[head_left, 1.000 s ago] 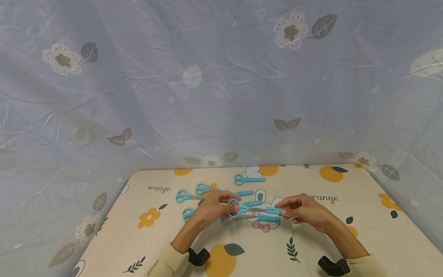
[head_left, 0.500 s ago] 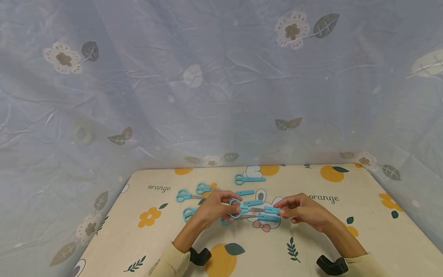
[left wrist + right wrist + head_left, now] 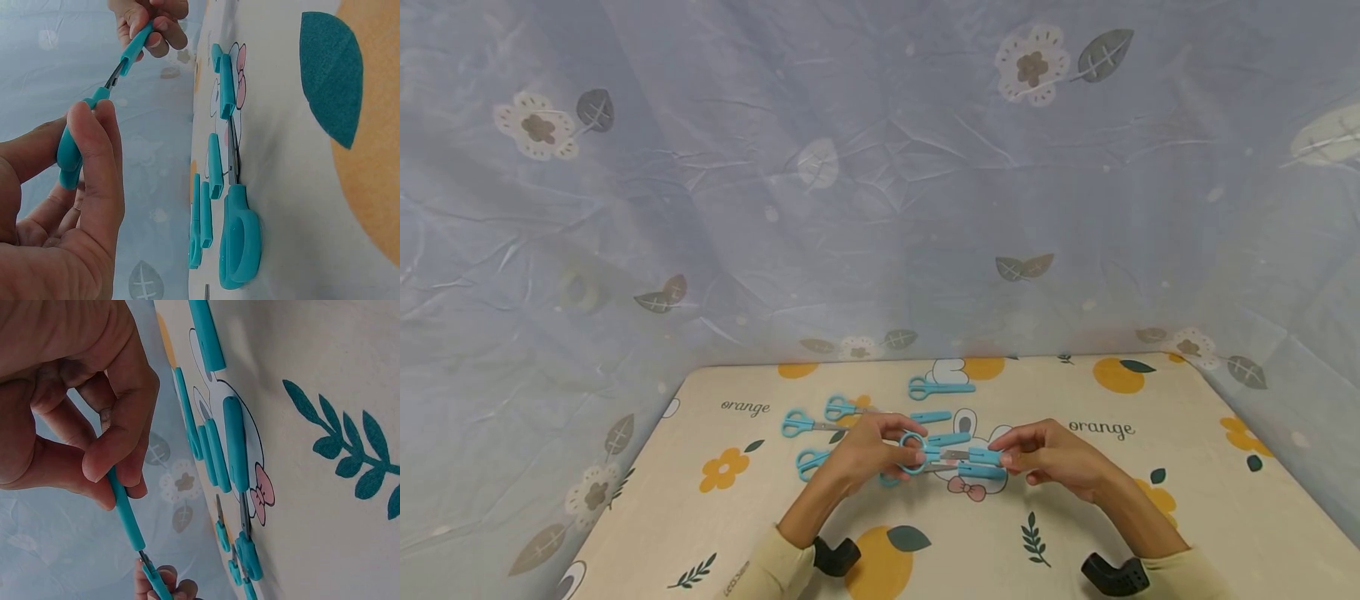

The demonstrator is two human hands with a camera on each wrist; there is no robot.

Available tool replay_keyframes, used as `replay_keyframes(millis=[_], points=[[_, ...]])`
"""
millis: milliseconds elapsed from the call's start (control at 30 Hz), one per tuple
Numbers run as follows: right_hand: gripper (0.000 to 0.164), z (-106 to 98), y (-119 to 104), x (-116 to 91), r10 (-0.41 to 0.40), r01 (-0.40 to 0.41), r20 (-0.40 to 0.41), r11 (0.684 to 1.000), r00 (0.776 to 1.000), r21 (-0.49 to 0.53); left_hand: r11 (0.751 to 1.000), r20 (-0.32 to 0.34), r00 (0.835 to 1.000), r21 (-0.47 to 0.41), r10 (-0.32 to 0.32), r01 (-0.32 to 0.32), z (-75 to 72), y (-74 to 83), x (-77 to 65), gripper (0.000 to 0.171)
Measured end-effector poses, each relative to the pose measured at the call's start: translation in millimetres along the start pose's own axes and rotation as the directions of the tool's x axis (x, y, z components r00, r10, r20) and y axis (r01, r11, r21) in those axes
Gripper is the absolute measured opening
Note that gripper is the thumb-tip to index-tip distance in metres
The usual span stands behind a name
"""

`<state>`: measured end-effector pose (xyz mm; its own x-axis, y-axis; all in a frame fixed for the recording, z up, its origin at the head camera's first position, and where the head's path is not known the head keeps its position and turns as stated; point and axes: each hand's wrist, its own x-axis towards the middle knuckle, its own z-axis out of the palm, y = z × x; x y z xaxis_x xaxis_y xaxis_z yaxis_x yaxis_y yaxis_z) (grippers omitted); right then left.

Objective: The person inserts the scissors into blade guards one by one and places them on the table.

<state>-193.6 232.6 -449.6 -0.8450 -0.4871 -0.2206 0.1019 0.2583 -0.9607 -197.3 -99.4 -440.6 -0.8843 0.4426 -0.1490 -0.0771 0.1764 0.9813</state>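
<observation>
Near six o'clock, the left hand [image 3: 867, 452] pinched silver-bladed blue scissors [image 3: 931, 454], the right hand [image 3: 1056, 458] their cap [image 3: 982, 456]; "orange" [image 3: 1101, 428] marked four.

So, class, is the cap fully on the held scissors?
Only partly on: the right hand pinches the cap, and bare metal blades show between it and the handles in the left hand.

Scissors handles [image 3: 932, 453] at lower centre look smooth plastic, blades [image 3: 955, 455] metal; the sheet [image 3: 880, 208] above is creased, faintly glossy, the tabletop [image 3: 958, 542] matt.

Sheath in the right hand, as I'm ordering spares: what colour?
Turquoise; the sheath shows best in the right wrist view.
</observation>
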Motion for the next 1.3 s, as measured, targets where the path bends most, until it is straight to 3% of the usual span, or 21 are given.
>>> replay_keyframes(millis=[1067,1300], points=[[0.033,7.6,1.3,0.4,-0.043,0.033,0.083,0.992,0.996,0.125,1.000,0.028,1.000,-0.027,-0.009,0.010,7.1,-2.3,0.7,0.036],[0.035,7.4,3.0,2.1,-0.014,0.006,0.072,0.993,0.997,0.116,1.000,0.022,1.000,-0.009,0.002,-0.002,8.7,-3.0,1.0,0.033]])
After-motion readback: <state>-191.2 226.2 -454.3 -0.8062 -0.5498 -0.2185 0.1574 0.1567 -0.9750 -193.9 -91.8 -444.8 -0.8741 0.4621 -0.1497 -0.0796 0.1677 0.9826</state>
